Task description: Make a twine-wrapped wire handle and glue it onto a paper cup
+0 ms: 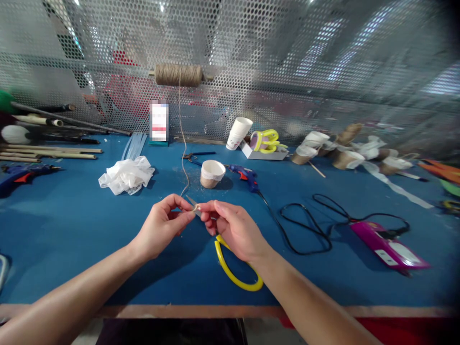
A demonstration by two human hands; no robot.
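A strand of jute twine runs down from a spool to my hands. My left hand pinches it between thumb and fingertips. Close against it, my right hand pinches the twine's looped end at the same spot. Yellow-handled scissors extend beneath my right hand, with a blade tip showing between the hands; whether the right fingers also hold them I cannot tell. Just beyond the hands stands a small cup, its lower part brown with twine and its rim wrapped in white.
Crumpled white fabric lies left. A blue glue gun with a looping black cord connects to a purple power strip. Paper cups, a white box and wrapped cups stand behind. Sticks and another glue gun lie left.
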